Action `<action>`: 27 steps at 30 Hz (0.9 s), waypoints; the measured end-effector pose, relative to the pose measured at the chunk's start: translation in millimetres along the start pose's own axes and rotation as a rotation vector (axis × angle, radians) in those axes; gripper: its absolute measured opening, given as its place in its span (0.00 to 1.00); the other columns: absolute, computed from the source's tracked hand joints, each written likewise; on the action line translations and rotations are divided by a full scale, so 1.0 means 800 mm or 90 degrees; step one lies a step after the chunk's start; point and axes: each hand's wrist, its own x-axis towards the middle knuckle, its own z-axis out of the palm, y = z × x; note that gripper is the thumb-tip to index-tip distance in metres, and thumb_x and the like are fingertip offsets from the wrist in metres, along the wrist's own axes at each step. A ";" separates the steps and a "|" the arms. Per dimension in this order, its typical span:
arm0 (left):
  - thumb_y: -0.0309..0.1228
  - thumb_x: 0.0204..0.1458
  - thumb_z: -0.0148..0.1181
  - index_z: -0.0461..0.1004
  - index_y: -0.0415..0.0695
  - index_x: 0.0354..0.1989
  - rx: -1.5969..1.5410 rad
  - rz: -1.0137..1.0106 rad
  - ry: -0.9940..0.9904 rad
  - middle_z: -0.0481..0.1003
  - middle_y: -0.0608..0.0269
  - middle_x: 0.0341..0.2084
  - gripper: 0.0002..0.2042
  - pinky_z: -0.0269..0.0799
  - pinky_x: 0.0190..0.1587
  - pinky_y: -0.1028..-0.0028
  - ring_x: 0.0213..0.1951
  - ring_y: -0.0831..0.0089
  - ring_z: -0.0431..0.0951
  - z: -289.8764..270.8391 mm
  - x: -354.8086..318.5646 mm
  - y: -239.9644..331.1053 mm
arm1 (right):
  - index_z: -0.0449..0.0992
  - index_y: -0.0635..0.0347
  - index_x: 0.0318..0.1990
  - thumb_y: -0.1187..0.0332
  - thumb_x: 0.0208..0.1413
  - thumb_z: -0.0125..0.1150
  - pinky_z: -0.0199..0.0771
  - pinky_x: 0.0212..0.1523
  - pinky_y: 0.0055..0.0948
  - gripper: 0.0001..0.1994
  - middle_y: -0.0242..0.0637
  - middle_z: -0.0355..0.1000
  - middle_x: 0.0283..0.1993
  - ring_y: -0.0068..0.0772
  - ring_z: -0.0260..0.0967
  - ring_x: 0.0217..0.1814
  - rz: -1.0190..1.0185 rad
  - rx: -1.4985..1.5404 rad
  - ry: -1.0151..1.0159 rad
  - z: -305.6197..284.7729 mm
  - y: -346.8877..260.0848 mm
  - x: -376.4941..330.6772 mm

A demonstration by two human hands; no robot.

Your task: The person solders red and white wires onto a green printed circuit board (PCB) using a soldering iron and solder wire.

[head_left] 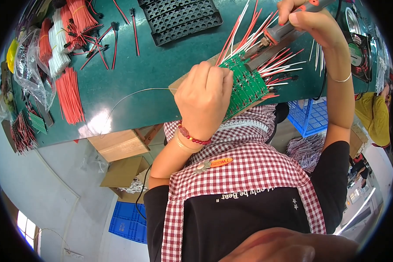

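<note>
My right hand (312,22) is wrapped round the grey handle of a soldering iron (278,34). Its metal end reaches down to the far edge of a green circuit board (244,87). My left hand (205,94) is closed over the board's left side, fingertips hidden beneath it. A thin solder wire (139,91) runs out of that fist and curls left over the table. Red and white wires (279,65) fan out from the board's far and right edges. A flat dark metal bar (266,56) lies alongside the iron. Under the board shows a brown backing (175,85).
On the green table (157,65) lie bundles of red wires (70,96) and white wires (58,48) at left, beside a clear plastic bag (30,70). A black perforated tray (179,19) sits at the back. A fan (358,54) stands right; a blue crate (308,117) is below.
</note>
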 end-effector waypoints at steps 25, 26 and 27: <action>0.23 0.41 0.69 0.69 0.44 0.21 0.012 0.015 -0.015 0.65 0.65 0.17 0.11 0.62 0.21 0.71 0.20 0.68 0.68 0.012 0.018 0.004 | 0.80 0.73 0.31 0.70 0.41 0.65 0.54 0.23 0.19 0.12 0.38 0.73 0.24 0.19 0.61 0.21 -0.552 0.425 -0.506 -0.044 0.109 0.097; 0.23 0.41 0.69 0.69 0.44 0.21 0.013 0.009 -0.013 0.65 0.65 0.17 0.11 0.62 0.21 0.71 0.20 0.68 0.68 0.012 0.017 0.002 | 0.80 0.73 0.31 0.70 0.41 0.65 0.54 0.23 0.19 0.12 0.38 0.73 0.24 0.19 0.61 0.21 -0.547 0.427 -0.510 -0.030 0.079 0.080; 0.23 0.41 0.69 0.69 0.44 0.21 0.012 -0.001 -0.010 0.65 0.65 0.18 0.11 0.62 0.21 0.71 0.20 0.68 0.69 0.012 0.016 0.001 | 0.80 0.73 0.31 0.70 0.41 0.65 0.54 0.23 0.19 0.12 0.37 0.72 0.24 0.19 0.60 0.21 -0.280 0.233 -0.275 -0.023 0.039 0.044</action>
